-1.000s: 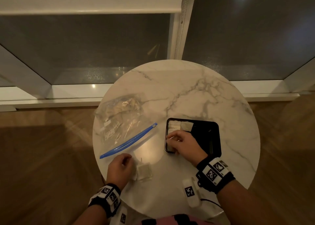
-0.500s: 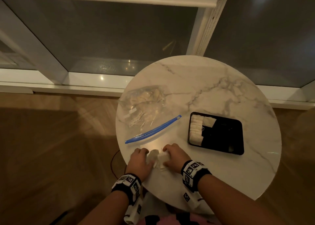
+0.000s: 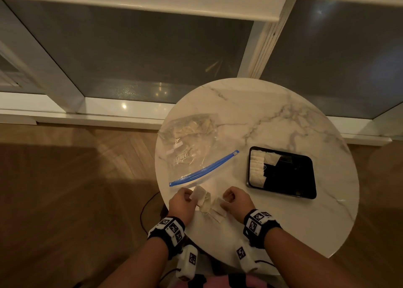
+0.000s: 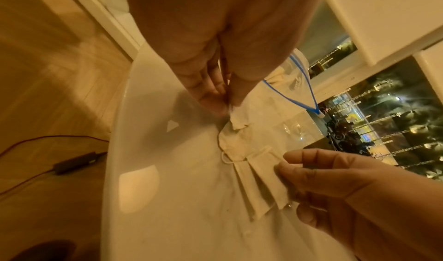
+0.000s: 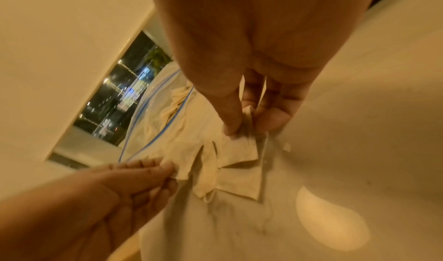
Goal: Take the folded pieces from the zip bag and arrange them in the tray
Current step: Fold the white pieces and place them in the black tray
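While both hands work at its near edge, the round marble table (image 3: 283, 117) carries everything else beyond them. The zip bag (image 3: 194, 148) lies flat just past the left hand (image 3: 181, 204), its blue zipper strip nearest the knuckles, with a heap of pale folded pieces showing through the clear plastic at its far end. The black tray (image 3: 303, 176) sits ahead of the right hand (image 3: 236, 202) and a little to its outer side, apart from it; a row of folded pieces (image 3: 257, 167) is packed along the tray's left wall, one more lying beside the row's far end. Between the two hands lies a small cluster of cream folded pieces (image 3: 207, 202), pleated, with a thin white loop sticking out in the left wrist view. The left hand pinches one end of the cluster between thumb and fingertips (image 4: 213, 102), lifting that piece slightly off the marble. The right hand pinches the other end the same way, thumb and curled fingers (image 5: 273, 119) closed on a corner of the fabric. Banded wrist straps with printed square markers (image 3: 172, 227) wrap both wrists.
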